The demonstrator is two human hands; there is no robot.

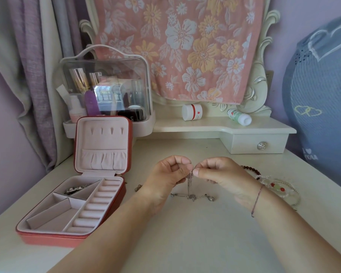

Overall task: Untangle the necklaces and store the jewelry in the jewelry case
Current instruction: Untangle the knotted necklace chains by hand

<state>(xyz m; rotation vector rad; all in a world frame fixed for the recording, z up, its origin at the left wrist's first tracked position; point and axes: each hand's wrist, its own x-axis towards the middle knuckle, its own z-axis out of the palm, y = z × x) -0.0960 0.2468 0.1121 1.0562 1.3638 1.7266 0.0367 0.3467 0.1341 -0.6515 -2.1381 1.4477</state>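
Your left hand (170, 172) and right hand (222, 174) pinch tangled necklaces (189, 187); the jewelry case (47, 236) to their left holds one silver piece (76, 189).

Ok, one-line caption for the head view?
Tangled chain pinched between left hand and right hand over the table; open case at left, bracelets at right.

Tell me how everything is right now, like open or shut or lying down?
Jewelry case, open, lid upright.
Silver chains, pinched by both hands, lower end on table.
Left hand, pinching the chains.
Right hand, pinching the chains.
White jar, lying on its side.
Green bottle, lying on its side.
Drawer, shut.
Beaded bracelets, lying on table.
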